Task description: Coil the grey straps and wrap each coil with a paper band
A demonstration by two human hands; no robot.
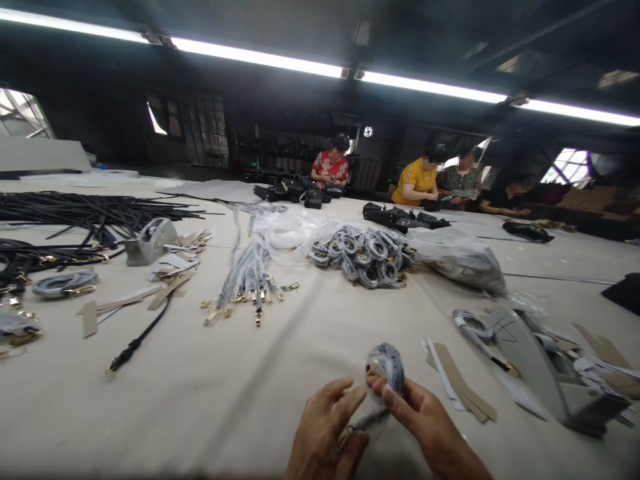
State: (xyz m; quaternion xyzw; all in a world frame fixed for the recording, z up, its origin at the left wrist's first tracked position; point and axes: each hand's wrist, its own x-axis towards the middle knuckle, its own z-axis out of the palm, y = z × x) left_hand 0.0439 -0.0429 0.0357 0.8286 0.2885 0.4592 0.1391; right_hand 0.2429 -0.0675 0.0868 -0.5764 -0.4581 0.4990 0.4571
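Clock centred on the coil (pixel 391 361), 12 = far side of the table (pixel 200 427). Coil is plastic-wrapped, near side of table, in the right hand (pixel 425 420): thumb and fingers pinched on its lower part. Its tail (pixel 374 420) hangs at 6-7. Left hand (pixel 327 427) at 7-8, index and thumb apart with a narrow gap, next to the tail end; can't tell if it grips it, too blurred.

Around:
- 12: coil pile (pixel 360 257).
- 1-2: clear bag (pixel 460 260).
- 2-3: spare coil (pixel 473 328), gold clip on its end, against the grey dispenser (pixel 535 373) at 3.
- 3: paper strips (pixel 463 383), near the right hand.
- 10: wrapped straps (pixel 247 270), gold clips toward the near side; farther out, second dispenser (pixel 155 241) and black straps (pixel 90 213).
- 9: single black strap (pixel 133 348).
- 11-12, across the table: people in red (pixel 330 167) and yellow (pixel 415 180) tops, black bags (pixel 295 190) by the red one.
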